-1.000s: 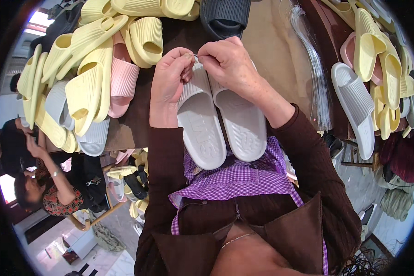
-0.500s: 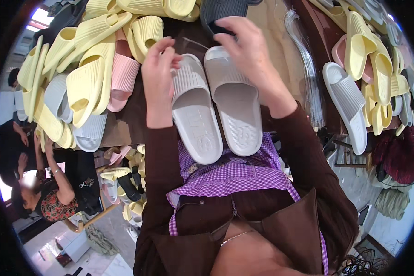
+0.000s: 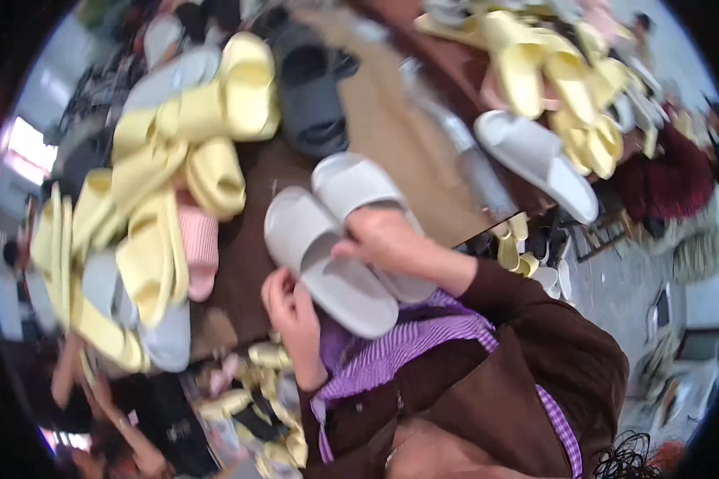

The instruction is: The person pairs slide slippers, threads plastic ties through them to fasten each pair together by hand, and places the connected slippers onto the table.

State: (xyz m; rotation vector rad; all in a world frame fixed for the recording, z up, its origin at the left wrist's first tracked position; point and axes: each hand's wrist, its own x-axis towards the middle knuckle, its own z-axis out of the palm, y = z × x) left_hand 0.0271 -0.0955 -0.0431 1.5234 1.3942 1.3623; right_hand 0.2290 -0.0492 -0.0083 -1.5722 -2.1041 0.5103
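Note:
A pair of light grey slide slippers lies side by side in front of me, toes pointing away, the left slipper (image 3: 347,299) and the right slipper (image 3: 359,180). My right hand (image 3: 387,239) bends over the right slipper just behind its strap, hiding its middle. Its thumb reaches across to the left slipper, and its other fingers curl down out of sight. Beside the left slipper's outer edge is my left hand (image 3: 293,315), fingers loosely bent and thumb apart, with nothing in it. Motion blurs the picture.
Yellow slippers (image 3: 208,112), a pink slipper (image 3: 196,243) and grey ones pile up at left. Dark slippers (image 3: 307,88) lie ahead. More yellow slippers (image 3: 519,68) and a grey slipper (image 3: 535,156) lie at right, past a bundle of clear strips (image 3: 455,120). Another person's arms (image 3: 120,423) show lower left.
The view has turned. My right hand has come back from the slippers' toes to behind the right strap. My left hand has dropped from the toe end to the left slipper's side.

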